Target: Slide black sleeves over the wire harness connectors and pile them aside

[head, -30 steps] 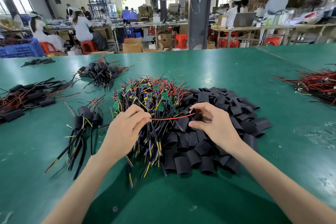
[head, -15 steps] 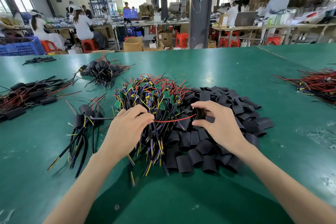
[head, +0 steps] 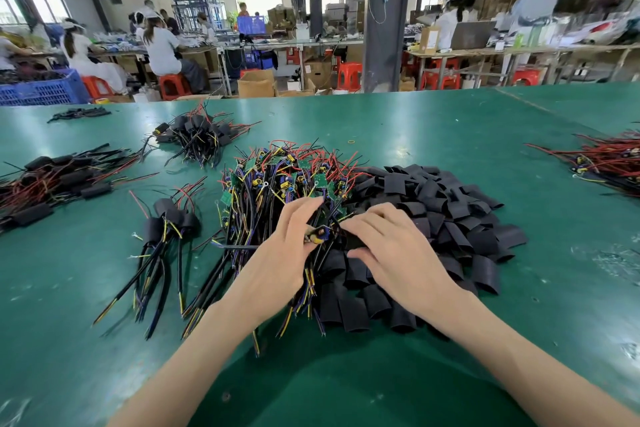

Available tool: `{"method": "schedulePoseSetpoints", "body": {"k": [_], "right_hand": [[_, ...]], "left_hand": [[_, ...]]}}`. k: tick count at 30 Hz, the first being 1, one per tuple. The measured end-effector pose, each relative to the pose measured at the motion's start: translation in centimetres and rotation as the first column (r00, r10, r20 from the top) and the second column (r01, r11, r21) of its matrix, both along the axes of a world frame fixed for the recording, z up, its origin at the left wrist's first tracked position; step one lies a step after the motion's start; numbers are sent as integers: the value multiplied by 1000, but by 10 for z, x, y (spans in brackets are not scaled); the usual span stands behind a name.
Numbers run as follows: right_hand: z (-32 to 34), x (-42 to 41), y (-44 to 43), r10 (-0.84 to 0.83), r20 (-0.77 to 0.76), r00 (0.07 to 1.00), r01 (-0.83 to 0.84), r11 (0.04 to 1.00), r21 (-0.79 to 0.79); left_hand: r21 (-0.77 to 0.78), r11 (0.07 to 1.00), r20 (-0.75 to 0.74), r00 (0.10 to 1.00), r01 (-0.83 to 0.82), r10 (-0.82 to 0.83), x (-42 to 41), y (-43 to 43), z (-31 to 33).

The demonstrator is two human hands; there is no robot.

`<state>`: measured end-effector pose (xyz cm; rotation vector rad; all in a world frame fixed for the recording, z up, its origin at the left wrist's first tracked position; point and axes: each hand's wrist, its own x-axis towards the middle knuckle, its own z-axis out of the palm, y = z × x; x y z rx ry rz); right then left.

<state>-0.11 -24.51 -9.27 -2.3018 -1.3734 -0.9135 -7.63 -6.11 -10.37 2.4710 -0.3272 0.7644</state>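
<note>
A heap of unsleeved wire harnesses (head: 277, 180) with small green circuit boards lies mid-table. Right of it spreads a pile of flat black sleeves (head: 446, 211). My left hand (head: 280, 253) pinches one harness connector (head: 317, 236), a small board with a yellow part, over the near edge of the heap. My right hand (head: 391, 253) is close beside it, fingers curled round a black sleeve (head: 353, 241) right at the connector; most of that sleeve is hidden under the fingers. A small pile of sleeved harnesses (head: 166, 229) lies to the left.
More sleeved bundles lie at the far left (head: 52, 180) and back left (head: 197, 135). A red-wired bundle (head: 606, 159) sits at the right edge. The green table (head: 346, 374) stretches toward me. Workers sit at benches behind.
My hands have come together. The red wire stretched between them is gone from sight, and the connector now sits at the mouth of the sleeve in my right hand.
</note>
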Motion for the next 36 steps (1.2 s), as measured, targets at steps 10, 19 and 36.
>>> {"method": "schedulePoseSetpoints", "body": {"k": [10, 19, 36], "right_hand": [[4, -5, 1, 34, -312, 949, -1, 995, 104], [3, 4, -1, 202, -387, 900, -143, 974, 176], [4, 2, -2, 300, -482, 823, -238, 953, 187]], "left_hand": [[-50, 996, 15, 997, -73, 74, -5, -6, 10], [-141, 989, -41, 998, -47, 42, -6, -5, 13], [-257, 965, -57, 998, -50, 37, -6, -5, 15]]}}
